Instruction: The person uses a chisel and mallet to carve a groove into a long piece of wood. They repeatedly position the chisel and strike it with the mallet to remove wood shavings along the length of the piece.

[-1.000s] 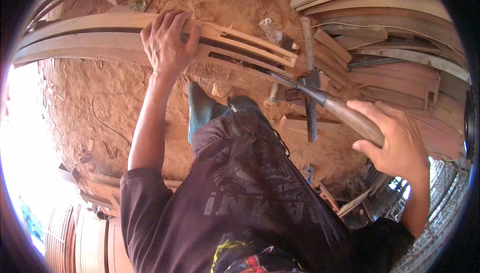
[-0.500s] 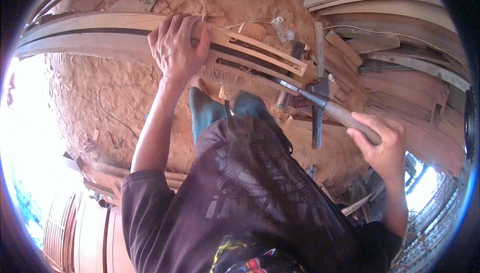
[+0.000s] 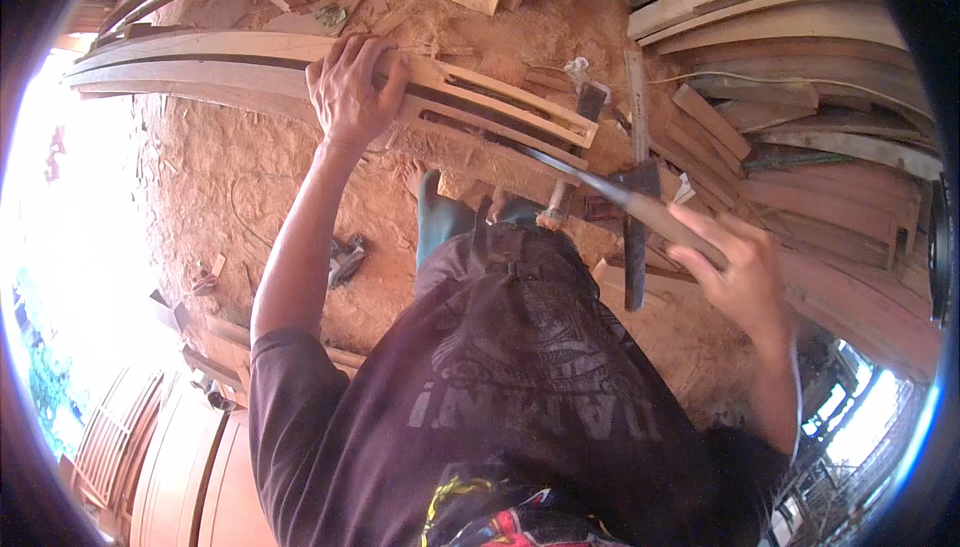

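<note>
My left hand [image 3: 352, 89] is closed over two long, slightly curved wooden pieces lying side by side. The far piece [image 3: 500, 90] and the near piece [image 3: 225, 77] both have long slots cut near their right ends. In my right hand [image 3: 735, 265] is a chisel [image 3: 670, 224] with a round wooden handle, gripped toward its butt end. Its narrow metal blade slants up and left, with its tip at the slot of the near piece. How deep the tip sits is hard to see.
Beyond the slotted ends lie a long flat metal ruler-like strip [image 3: 636, 97] and a dark metal bar [image 3: 636, 257]. Stacked boards [image 3: 790, 27] fill the right side. Wood shavings cover the ground [image 3: 210, 167], and my bare foot [image 3: 414, 177] shows below the work.
My right hand and the chisel have shifted a little left, the tip staying by the near slot. My left hand keeps its hold. The whole view has moved slightly.
</note>
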{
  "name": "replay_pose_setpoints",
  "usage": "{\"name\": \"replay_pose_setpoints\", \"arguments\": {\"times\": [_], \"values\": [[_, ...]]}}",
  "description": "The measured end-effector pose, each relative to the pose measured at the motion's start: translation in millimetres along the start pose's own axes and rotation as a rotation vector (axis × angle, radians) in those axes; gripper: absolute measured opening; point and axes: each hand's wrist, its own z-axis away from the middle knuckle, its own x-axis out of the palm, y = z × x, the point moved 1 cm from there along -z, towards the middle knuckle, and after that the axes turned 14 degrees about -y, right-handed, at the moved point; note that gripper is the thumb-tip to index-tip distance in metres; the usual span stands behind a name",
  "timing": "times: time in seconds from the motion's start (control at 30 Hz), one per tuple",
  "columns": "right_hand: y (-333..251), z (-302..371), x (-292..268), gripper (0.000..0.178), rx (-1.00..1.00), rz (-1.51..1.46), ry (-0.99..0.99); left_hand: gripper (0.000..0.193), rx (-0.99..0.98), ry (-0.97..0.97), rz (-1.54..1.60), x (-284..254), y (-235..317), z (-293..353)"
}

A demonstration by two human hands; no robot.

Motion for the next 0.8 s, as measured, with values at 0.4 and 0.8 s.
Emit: {"name": "replay_pose_setpoints", "arguments": {"times": [0.4, 0.8], "values": [[46, -29, 59, 0.04, 0.067, -0.096, 0.044, 0.029, -0.057, 0.012, 0.038, 9, 15, 1], [47, -44, 53, 0.035, -0.059, -0.081, 0.1, 0.026, -0.046, 0.005, 0.0, 8, 16, -4]]}}
